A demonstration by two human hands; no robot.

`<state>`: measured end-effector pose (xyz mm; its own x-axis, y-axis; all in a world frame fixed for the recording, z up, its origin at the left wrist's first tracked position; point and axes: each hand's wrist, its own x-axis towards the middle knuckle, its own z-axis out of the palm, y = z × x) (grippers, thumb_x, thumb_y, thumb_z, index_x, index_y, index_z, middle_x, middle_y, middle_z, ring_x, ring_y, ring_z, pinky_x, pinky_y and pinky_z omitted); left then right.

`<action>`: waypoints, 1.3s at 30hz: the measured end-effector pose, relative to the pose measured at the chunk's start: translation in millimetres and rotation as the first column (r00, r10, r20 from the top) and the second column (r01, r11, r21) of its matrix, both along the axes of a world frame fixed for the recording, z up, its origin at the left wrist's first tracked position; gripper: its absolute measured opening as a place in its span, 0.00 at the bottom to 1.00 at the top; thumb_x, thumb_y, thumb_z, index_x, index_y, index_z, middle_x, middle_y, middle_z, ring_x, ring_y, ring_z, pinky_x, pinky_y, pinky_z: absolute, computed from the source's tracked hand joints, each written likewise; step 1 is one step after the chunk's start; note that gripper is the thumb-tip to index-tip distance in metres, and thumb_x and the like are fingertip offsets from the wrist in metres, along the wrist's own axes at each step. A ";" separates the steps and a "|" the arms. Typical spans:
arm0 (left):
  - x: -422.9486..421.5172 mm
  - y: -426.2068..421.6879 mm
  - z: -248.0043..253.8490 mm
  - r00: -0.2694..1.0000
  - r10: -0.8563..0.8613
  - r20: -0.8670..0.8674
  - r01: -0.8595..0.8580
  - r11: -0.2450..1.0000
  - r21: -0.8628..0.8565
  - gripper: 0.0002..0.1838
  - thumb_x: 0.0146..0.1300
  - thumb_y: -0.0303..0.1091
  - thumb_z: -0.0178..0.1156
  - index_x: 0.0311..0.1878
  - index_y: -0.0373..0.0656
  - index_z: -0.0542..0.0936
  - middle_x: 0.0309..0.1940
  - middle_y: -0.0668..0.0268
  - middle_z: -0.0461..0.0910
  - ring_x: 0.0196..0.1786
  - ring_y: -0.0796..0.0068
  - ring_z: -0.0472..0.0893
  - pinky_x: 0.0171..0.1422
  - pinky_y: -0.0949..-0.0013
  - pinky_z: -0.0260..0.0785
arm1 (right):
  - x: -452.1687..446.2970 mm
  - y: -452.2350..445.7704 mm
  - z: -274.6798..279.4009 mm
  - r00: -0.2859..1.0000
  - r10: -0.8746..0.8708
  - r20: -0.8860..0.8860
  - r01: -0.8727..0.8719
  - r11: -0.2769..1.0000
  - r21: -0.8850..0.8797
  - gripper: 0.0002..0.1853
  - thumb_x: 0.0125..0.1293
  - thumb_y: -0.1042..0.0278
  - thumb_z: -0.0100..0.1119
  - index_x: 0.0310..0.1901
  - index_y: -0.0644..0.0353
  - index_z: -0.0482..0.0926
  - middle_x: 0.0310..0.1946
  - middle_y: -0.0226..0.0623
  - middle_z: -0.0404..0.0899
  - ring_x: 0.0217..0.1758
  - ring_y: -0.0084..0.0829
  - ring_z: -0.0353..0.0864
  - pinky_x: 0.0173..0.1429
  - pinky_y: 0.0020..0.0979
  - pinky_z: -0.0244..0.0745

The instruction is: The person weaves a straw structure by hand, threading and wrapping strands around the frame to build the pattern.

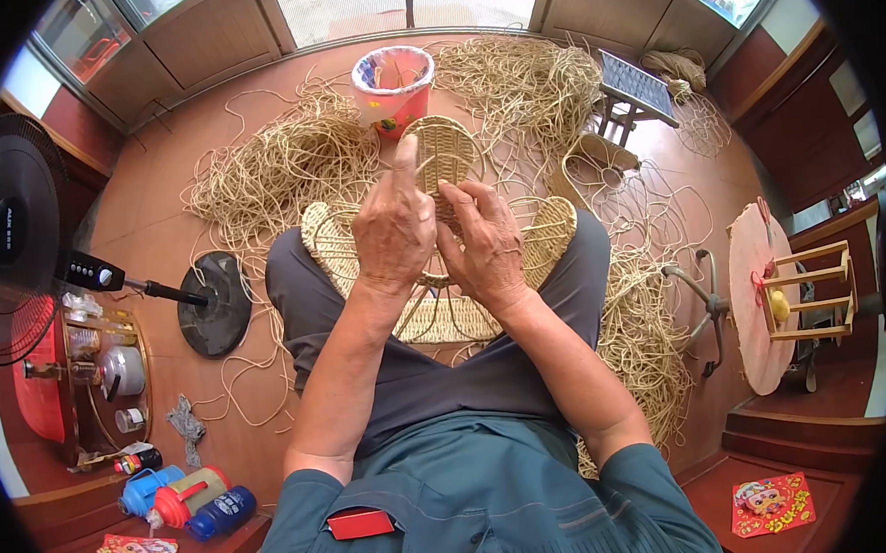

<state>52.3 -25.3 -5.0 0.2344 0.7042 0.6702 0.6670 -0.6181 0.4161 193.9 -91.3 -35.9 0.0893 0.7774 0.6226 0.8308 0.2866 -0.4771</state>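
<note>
A woven straw-coloured piece [551,241] with several rounded lobes lies across my lap, one lobe standing up in front of my hands. My left hand [396,224] is over its middle, one finger pointing up along the front lobe and the others curled; what they hold, if anything, is hidden. Just to the right, my right hand [483,236] has bent fingers at the base of that lobe, with the fingertips pressed at the weave. Thin loose strands of cord stick out around both hands.
Heaps of cord [292,164] spread over the floor on both sides. A pink bucket [394,109] stands in front. At left are a fan [15,229] and its round base [214,306]; at right, a round board [762,300] and a small stool [639,88].
</note>
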 end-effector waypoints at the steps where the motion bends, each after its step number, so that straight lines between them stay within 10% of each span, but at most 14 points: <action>1: -1.4 -0.1 2.0 0.999 0.031 0.026 -0.030 0.999 -0.018 0.38 0.69 0.21 0.61 0.83 0.48 0.72 0.45 0.50 0.90 0.38 0.48 0.91 0.42 0.47 0.84 | -0.1 0.2 0.4 1.000 -0.002 0.008 0.002 1.000 0.012 0.29 0.69 0.67 0.75 0.72 0.58 0.83 0.63 0.44 0.82 0.61 0.49 0.85 0.67 0.49 0.80; 16: -75.7 42.9 -2.6 0.975 0.122 0.188 -0.080 0.973 -0.217 0.18 0.83 0.27 0.53 0.68 0.42 0.84 0.50 0.45 0.92 0.52 0.39 0.92 0.58 0.44 0.82 | -17.2 3.5 0.4 0.953 0.008 0.303 -0.024 0.998 0.050 0.32 0.73 0.63 0.71 0.78 0.55 0.81 0.67 0.34 0.79 0.59 0.39 0.83 0.61 0.43 0.77; 21: -72.4 73.4 14.6 0.718 0.056 0.694 0.424 0.756 -0.499 0.16 0.93 0.34 0.51 0.64 0.39 0.87 0.32 0.74 0.80 0.27 0.89 0.76 0.31 0.81 0.74 | -19.6 5.6 2.0 0.950 0.020 0.310 -0.023 1.000 0.006 0.35 0.72 0.60 0.73 0.79 0.56 0.79 0.67 0.36 0.78 0.59 0.40 0.81 0.61 0.44 0.77; 28: -31.3 78.6 67.6 0.740 -0.129 0.661 0.560 0.662 -0.498 0.20 0.94 0.37 0.51 0.71 0.33 0.85 0.36 0.71 0.85 0.36 0.82 0.84 0.45 0.74 0.85 | -26.8 15.1 3.6 0.965 -0.007 0.262 0.002 1.000 0.020 0.28 0.72 0.60 0.71 0.73 0.54 0.82 0.60 0.40 0.77 0.59 0.43 0.80 0.60 0.45 0.77; 33: -44.8 80.0 47.8 0.900 -0.190 0.392 0.388 0.757 -0.525 0.33 0.81 0.38 0.72 0.83 0.33 0.76 0.47 0.63 0.93 0.51 0.71 0.91 0.61 0.64 0.84 | -30.2 19.8 9.5 0.986 -0.016 0.164 0.021 0.999 -0.034 0.24 0.70 0.63 0.75 0.68 0.51 0.88 0.58 0.40 0.78 0.59 0.45 0.82 0.63 0.48 0.79; 39: -54.0 68.1 12.9 0.809 -0.265 0.525 0.571 0.565 -0.595 0.33 0.81 0.30 0.72 0.84 0.32 0.73 0.48 0.67 0.89 0.51 0.79 0.86 0.60 0.72 0.79 | -34.3 20.6 11.6 0.987 -0.049 0.151 0.046 0.999 0.021 0.21 0.70 0.64 0.77 0.64 0.49 0.90 0.55 0.37 0.79 0.58 0.43 0.83 0.61 0.46 0.80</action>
<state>-1.7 42.8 8.0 0.4985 0.8597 0.1114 0.1291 -0.2007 0.9711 159.6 -70.7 -24.3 0.0296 0.7636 0.6450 0.9061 0.2520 -0.3400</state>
